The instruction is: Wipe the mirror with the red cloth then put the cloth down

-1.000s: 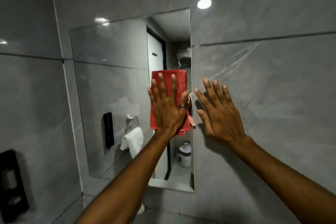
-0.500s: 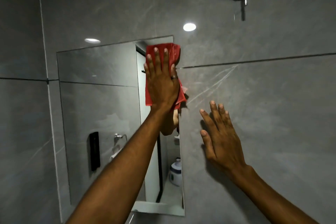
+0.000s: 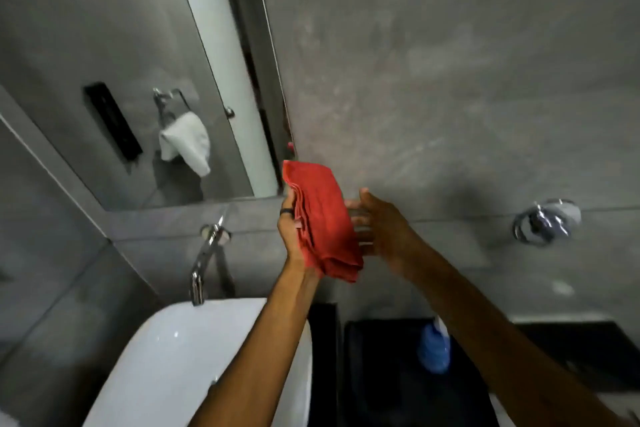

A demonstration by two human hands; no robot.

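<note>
Left hand [image 3: 292, 236] near frame centre grips folded red cloth [image 3: 323, 218], thumb side against cloth's left edge, dark ring on 1 finger. Right hand [image 3: 384, 229] just right of cloth, fingers spread and blurred, reaching toward it; contact unclear. Mirror [image 3: 114, 45] fills upper left, cloth off glass. Chrome tap [image 3: 204, 253] below mirror, white basin [image 3: 194, 364] lower left, blue bottle [image 3: 433, 350] lower centre-right.
</note>
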